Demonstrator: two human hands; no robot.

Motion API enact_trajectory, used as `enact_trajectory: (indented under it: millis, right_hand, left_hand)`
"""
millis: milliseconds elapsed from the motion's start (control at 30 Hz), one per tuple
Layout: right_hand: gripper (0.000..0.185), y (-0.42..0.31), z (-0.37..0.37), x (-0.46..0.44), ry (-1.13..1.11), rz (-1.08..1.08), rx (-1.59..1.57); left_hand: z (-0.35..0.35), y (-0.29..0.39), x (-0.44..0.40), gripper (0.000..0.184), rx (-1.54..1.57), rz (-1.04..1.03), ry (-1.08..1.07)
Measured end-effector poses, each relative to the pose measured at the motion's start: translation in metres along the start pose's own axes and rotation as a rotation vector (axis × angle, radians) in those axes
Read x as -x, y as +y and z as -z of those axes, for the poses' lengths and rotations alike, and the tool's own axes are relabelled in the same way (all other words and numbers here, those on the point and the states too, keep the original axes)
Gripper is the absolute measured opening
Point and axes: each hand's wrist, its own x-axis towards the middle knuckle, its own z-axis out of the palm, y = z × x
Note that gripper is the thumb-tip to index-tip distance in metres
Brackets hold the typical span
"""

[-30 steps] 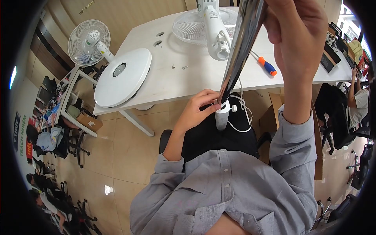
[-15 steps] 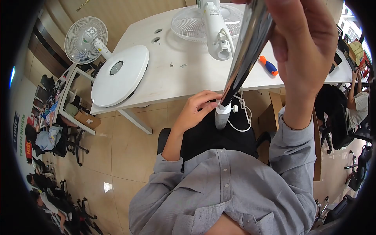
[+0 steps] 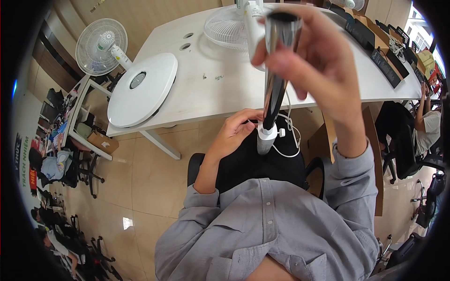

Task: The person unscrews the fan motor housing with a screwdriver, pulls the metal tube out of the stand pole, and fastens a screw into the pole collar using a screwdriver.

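A shiny chrome pole [image 3: 275,96] stands in front of me, its open upper end facing the camera. My right hand [image 3: 323,65] grips it near that end, thumb across the front. Its lower end enters a white collar [image 3: 266,133] with a side knob [image 3: 281,132], on a whitish tube [image 3: 264,147] above my lap. My left hand [image 3: 236,133] is at this joint, fingers curled around its far side and partly hidden. A white cable [image 3: 296,145] loops beside the collar. Behind the pole, a white fan head [image 3: 225,28] lies on the table, partly covered by my right hand.
A round white fan base [image 3: 154,86] rests at the table's [image 3: 201,98] left edge, with small metal parts [image 3: 218,77] nearby. Dark box-like pieces [image 3: 386,68] lie at the right. Another fan [image 3: 101,47] stands beyond. A cardboard box [image 3: 323,140] is below; people sit on both sides.
My right hand has come down and left, and the pole's upper end is now visible. The screwdriver seen on the table is now hidden. My left hand stays at the collar.
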Motion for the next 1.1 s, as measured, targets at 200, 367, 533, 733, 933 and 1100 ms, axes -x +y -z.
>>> enact_trajectory:
  millis: [200, 367, 533, 733, 933, 1100]
  right_hand:
    - [0.039, 0.059, -0.003, 0.065, -0.002, -0.147, 0.106]
    - [0.036, 0.085, -0.002, 0.098, -0.04, -0.29, 0.144]
    - [0.038, 0.102, -0.004, 0.111, 0.027, -0.228, 0.153]
    - [0.036, 0.111, -0.006, 0.126, 0.029, -0.349, 0.134]
    - [0.038, 0.123, -0.005, 0.137, -0.024, -0.427, 0.116]
    - [0.044, 0.136, 0.001, 0.143, -0.051, -0.441, 0.085]
  left_hand:
    - [-0.006, 0.009, 0.003, 0.043, -0.03, -0.032, 0.03]
    - [-0.013, 0.002, 0.001, 0.043, -0.03, -0.087, 0.098]
    - [-0.021, 0.007, -0.003, 0.044, -0.193, -0.1, 0.141]
    - [-0.025, 0.003, -0.006, 0.05, -0.334, -0.143, 0.144]
    - [-0.03, -0.001, -0.004, 0.057, -0.332, -0.064, 0.127]
    - [-0.029, -0.002, -0.006, 0.06, -0.328, -0.088, 0.149]
